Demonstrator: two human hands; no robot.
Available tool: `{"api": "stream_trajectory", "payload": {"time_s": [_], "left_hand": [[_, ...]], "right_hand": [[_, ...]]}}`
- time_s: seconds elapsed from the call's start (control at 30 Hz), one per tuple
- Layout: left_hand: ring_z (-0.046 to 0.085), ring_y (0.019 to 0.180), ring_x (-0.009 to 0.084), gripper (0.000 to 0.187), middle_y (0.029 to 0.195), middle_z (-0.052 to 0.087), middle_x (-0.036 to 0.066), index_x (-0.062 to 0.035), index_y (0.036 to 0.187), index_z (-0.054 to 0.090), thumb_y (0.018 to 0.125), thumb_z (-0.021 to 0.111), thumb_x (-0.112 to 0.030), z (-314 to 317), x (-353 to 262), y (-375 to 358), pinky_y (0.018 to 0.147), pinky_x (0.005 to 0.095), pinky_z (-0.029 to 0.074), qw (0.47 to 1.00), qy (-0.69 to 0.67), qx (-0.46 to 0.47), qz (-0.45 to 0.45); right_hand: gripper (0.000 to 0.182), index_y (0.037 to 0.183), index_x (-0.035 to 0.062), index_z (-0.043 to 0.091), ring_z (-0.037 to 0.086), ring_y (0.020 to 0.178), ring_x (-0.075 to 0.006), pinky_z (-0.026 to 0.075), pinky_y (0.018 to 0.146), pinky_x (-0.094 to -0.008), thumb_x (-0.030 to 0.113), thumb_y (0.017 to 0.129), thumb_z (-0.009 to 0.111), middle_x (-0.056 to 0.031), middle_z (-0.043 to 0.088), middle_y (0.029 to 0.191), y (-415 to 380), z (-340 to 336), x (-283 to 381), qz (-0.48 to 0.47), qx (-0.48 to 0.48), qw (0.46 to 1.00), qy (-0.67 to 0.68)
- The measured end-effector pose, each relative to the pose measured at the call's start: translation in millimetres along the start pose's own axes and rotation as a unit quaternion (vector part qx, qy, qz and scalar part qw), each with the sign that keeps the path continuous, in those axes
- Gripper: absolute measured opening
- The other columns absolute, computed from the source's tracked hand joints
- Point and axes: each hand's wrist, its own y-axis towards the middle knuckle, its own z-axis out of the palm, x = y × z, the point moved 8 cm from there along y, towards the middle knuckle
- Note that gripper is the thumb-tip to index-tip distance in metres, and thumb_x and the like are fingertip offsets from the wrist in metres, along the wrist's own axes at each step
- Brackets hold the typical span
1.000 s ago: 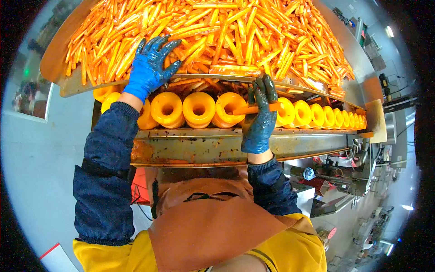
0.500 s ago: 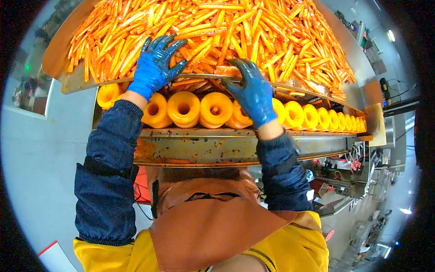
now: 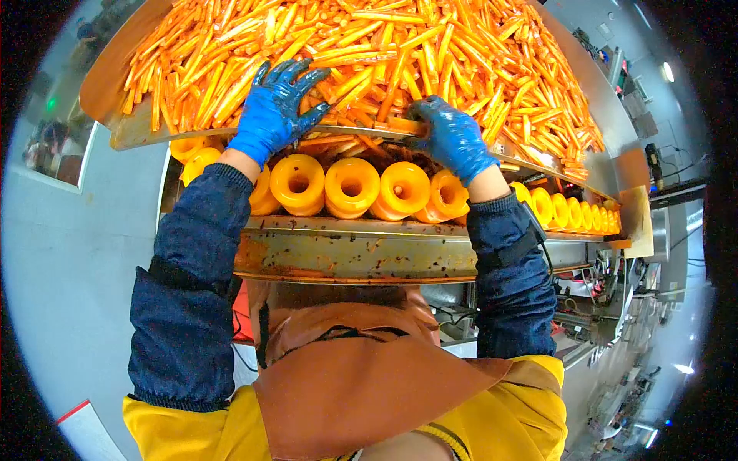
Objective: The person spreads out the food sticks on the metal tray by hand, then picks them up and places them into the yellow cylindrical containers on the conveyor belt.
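Note:
My left hand (image 3: 270, 114), in a wet blue glove, rests with fingers spread at the front of a heap of glossy orange sticks (image 3: 361, 55). Its thumb lies by the metal front lip (image 3: 184, 136) of the tray. My right hand (image 3: 457, 140), gloved alike, has its thumb and fingers closed around the end of an orange stick (image 3: 405, 125) at that lip. Below the hands runs a row of yellow ring-shaped cups (image 3: 351, 189) with round holes. One yellow cup (image 3: 400, 190) shows a small round end inside its hole. My right wrist covers part of the row.
A stained metal ledge (image 3: 354, 255) runs between the cups and my brown apron (image 3: 369, 392). More orange pieces (image 3: 334, 146) lie under the tray lip. A beige board (image 3: 637, 223) stands at the right end. Machinery and cables fill the right side.
The row of yellow cups has shifted right. My right hand has moved right and up, its spread fingers closing on an orange stick. My left hand has shifted slightly right, still spread.

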Motion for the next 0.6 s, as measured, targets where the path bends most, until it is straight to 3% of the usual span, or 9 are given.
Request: {"api": "stream_trajectory", "payload": {"time_s": [0.07, 0.13, 0.2, 0.3, 0.4, 0.47, 0.5, 0.53, 0.6], "left_hand": [[0.043, 0.125, 0.0282, 0.053, 0.132, 0.049, 0.008, -0.0272, 0.131, 0.05, 0.082, 0.06, -0.044, 1.5, 0.9, -0.7, 0.109, 0.0495, 0.024, 1.0, 0.001, -0.001, 0.002], [0.042, 0.125, 0.0284, 0.053, 0.133, 0.049, 0.008, -0.0273, 0.131, 0.05, 0.082, 0.06, -0.044, 1.4, -0.6, -0.2, 0.109, 0.0496, 0.024, 1.0, -0.001, -0.002, 0.008], [0.042, 0.125, 0.0289, 0.053, 0.133, 0.049, 0.009, -0.0276, 0.132, 0.05, 0.082, 0.06, -0.044, 2.3, 1.1, 0.3, 0.109, 0.0496, 0.023, 1.0, -0.008, 0.013, -0.003], [0.043, 0.124, 0.0288, 0.054, 0.132, 0.049, 0.01, -0.0276, 0.132, 0.049, 0.082, 0.06, -0.045, 2.9, 0.6, 0.6, 0.11, 0.0499, 0.023, 1.0, -0.005, 0.011, 0.0], [0.043, 0.124, 0.0282, 0.054, 0.132, 0.049, 0.009, -0.0277, 0.132, 0.049, 0.082, 0.06, -0.044, 3.0, 2.3, 0.6, 0.109, 0.0499, 0.023, 1.0, -0.003, 0.013, -0.005], [0.043, 0.124, 0.0283, 0.054, 0.132, 0.049, 0.009, -0.0277, 0.132, 0.05, 0.082, 0.06, -0.044, 0.3, 0.5, -1.1, 0.109, 0.0498, 0.023, 1.0, -0.013, -0.002, 0.002], [0.043, 0.124, 0.0285, 0.053, 0.132, 0.05, 0.009, -0.0275, 0.131, 0.05, 0.082, 0.06, -0.043, -0.8, -0.1, -0.4, 0.109, 0.0497, 0.024, 1.0, -0.012, -0.002, 0.001], [0.043, 0.124, 0.0285, 0.053, 0.132, 0.05, 0.009, -0.0275, 0.131, 0.05, 0.082, 0.06, -0.043, 0.1, 0.2, -0.2, 0.109, 0.0497, 0.024, 1.0, -0.013, -0.002, 0.0], [0.043, 0.124, 0.0288, 0.053, 0.131, 0.05, 0.009, -0.0274, 0.131, 0.05, 0.082, 0.06, -0.043, 1.2, 0.0, 0.3, 0.109, 0.0497, 0.024, 1.0, -0.004, 0.002, 0.003]], "right_hand": [[0.036, 0.1, 0.0091, 0.064, 0.063, 0.091, -0.0331, 0.052, 0.077, -0.0426, 0.026, 0.07, 0.074, -0.0153, 0.063, 0.099, 5.1, -0.3, 10.6, 0.002, 0.006, 1.0, 0.027], [0.043, 0.105, 0.0095, 0.062, 0.061, 0.094, -0.0334, 0.051, 0.079, -0.0415, 0.029, 0.07, 0.075, -0.0141, 0.063, 0.101, 11.5, 11.3, 12.5, 0.057, 0.123, 0.991, -0.018], [0.047, 0.109, 0.0106, 0.062, 0.061, 0.096, -0.033, 0.051, 0.078, -0.0418, 0.031, 0.069, 0.074, -0.0144, 0.064, 0.104, 20.9, 16.3, 2.8, 0.055, 0.127, 0.99, -0.032], [0.057, 0.117, 0.0122, 0.061, 0.061, 0.099, -0.032, 0.05, 0.082, -0.04, 0.037, 0.067, 0.074, -0.0146, 0.065, 0.105, 19.0, 24.5, -9.7, 0.005, 0.221, 0.975, -0.039], [0.046, 0.109, 0.0065, 0.064, 0.062, 0.096, -0.0311, 0.049, 0.084, -0.0361, 0.028, 0.07, 0.075, -0.0149, 0.065, 0.103, 4.3, -12.2, -24.2, -0.028, 0.092, 0.994, 0.048], [0.035, 0.103, 0.0085, 0.065, 0.062, 0.097, -0.0335, 0.049, 0.084, -0.0379, 0.028, 0.075, 0.072, -0.0154, 0.065, 0.104, -11.3, -48.0, -31.4, 0.103, 0.023, 0.985, 0.137], [0.023, 0.095, 0.0052, 0.065, 0.065, 0.089, -0.0257, 0.05, 0.079, -0.0325, 0.019, 0.077, 0.071, -0.0115, 0.067, 0.097, -25.1, -69.2, -23.1, 0.114, -0.055, 0.976, 0.18], [0.023, 0.095, 0.0052, 0.065, 0.065, 0.089, -0.0257, 0.05, 0.079, -0.0325, 0.019, 0.077, 0.071, -0.0115, 0.067, 0.097, -37.5, -67.1, -14.7, 0.113, -0.054, 0.976, 0.179], [0.014, 0.091, 0.0039, 0.065, 0.063, 0.083, -0.0148, 0.05, 0.076, -0.0277, 0.009, 0.079, 0.07, -0.006, 0.067, 0.09, -67.0, -58.4, -19.3, 0.176, -0.2, 0.855, 0.444]]}}
